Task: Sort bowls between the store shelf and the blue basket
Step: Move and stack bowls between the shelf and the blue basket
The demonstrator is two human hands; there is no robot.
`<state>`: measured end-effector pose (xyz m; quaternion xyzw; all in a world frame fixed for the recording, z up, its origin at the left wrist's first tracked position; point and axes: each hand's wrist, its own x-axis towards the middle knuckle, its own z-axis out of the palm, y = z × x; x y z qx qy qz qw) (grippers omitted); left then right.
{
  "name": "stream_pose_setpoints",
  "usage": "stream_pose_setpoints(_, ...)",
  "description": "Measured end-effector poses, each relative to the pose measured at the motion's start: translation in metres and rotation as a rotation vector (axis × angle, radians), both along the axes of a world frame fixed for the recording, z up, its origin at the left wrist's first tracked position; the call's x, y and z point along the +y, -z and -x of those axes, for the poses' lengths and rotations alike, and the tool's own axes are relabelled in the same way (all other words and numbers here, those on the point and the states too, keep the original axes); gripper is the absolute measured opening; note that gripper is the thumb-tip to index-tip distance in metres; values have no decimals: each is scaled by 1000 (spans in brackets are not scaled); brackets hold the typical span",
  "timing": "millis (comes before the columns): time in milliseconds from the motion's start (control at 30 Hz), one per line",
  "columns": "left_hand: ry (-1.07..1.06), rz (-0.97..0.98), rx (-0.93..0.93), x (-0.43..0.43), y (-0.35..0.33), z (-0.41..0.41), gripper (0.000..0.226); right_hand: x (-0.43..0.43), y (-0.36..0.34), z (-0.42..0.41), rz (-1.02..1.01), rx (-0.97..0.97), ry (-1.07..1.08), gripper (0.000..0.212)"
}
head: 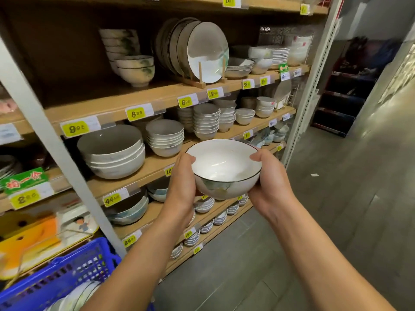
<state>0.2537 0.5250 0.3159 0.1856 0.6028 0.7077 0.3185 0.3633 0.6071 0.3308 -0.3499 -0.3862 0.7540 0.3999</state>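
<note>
the bowl (222, 167) sits between left hand (182, 187) and right hand (269, 189), each grip clasping its side.

— What do we have?
— We see a white bowl (224, 167) with a dark rim and a green motif, mouth up, raised before the wooden store shelf (157, 164).
— And our blue basket (67, 272)?
— Low at left, white bowls (85, 292) inside.

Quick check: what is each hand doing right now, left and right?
Left hand: holds the left side of the white bowl, thumb on the rim.
Right hand: holds the bowl's right side, thumb on the rim.
</note>
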Motion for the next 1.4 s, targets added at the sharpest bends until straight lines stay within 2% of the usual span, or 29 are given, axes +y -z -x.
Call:
stream_pose_setpoints(200,-72,-32,16,41,-2,49,39,47,-3,56,23,-14,-18,32)
stream_pose_setpoints(267,-103,-72,13,56,-2,72,33,64,-5,82,-8,-2,-49,28)
stream_pose_setpoints(467,-158,-152,58,100,-23,146,23,115,-25,159,-89,56,-166,36)
stream_pose_setpoints(667,-122,-155,126,131,-50,202,42,157,-49,219,-97,98,-204,33)
stream_pose_setpoints(800,-155,-158,131,144,-60,229,25,177,-61,251,-65,137,-284,41)
stream_pose_setpoints(867,-126,-162,94,149,-66,243,23,189,-66,264,-69,135,-335,45)
stream_pose_setpoints(1000,15,-205,-85,157,-79,270,34,221,-75,293,-37,128,-485,50)
stream_pose_setpoints(1133,40,-165,-145,164,-94,292,43,247,-89,321,-10,64,-770,38)
stream_pose_setpoints(1267,-166,-179,-145,177,-99,299,44,258,-100,343,-33,70,-916,39)
stream_pose_setpoints(1333,-296,-195,-134,185,-98,299,41,260,-99,351,-52,155,-829,32)
stream_pose_setpoints(1400,-373,-227,-130,194,-98,296,37,261,-85,354,-157,236,-645,20)
